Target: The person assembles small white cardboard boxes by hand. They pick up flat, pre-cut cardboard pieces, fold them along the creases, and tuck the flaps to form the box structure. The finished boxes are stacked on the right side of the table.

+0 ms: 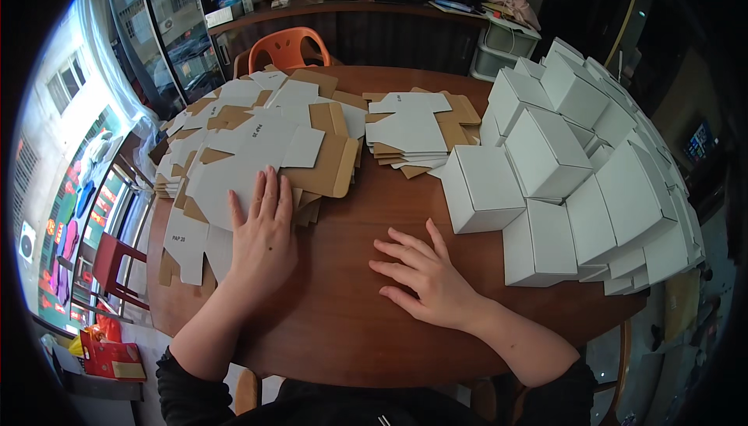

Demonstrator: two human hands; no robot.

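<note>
My left hand (265,231) rests palm down on the near part of a spread of flat box blanks (253,145), white on one face and brown on the other. Its fingers are stretched out over a white panel, and it grips nothing. Over the bare wood of the table (335,301), my right hand (421,274) is held with fingers spread and holds nothing. Whether it touches the wood I cannot tell. Just beyond it and to the right, a folded white box (485,188) stands at the front of a large pile of white boxes (549,149).
A smaller stack of flat blanks (409,126) lies at the table's far middle. Behind the table are an orange chair (288,48) and a cluttered counter (312,11). A dark red stool (117,270) stands at the left, near a red bag (113,356) on the floor.
</note>
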